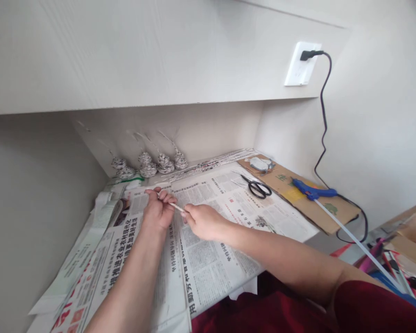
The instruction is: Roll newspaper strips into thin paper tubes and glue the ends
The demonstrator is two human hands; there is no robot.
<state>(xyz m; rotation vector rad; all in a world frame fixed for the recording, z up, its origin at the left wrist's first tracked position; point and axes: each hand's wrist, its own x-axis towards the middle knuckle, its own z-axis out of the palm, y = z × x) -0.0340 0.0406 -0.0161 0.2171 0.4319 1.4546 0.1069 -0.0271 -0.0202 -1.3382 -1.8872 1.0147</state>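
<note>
Between my two hands runs a thin, pale stick that looks like a rolled paper tube, held low over the newspaper. My left hand is closed on its left part, palm turned up with the fingers curled. My right hand pinches the other end between thumb and fingers. Behind the hands stand several gourd-shaped pieces woven from paper strips, with loose ends sticking up. A bundle of long thin paper tubes lies beside them along the back.
Black-handled scissors lie on the newspaper at right. A blue glue gun with a long glue stick rests on flattened cardboard, its cord running to a wall socket. An overhanging panel spans above the table's back. Folded papers lie left.
</note>
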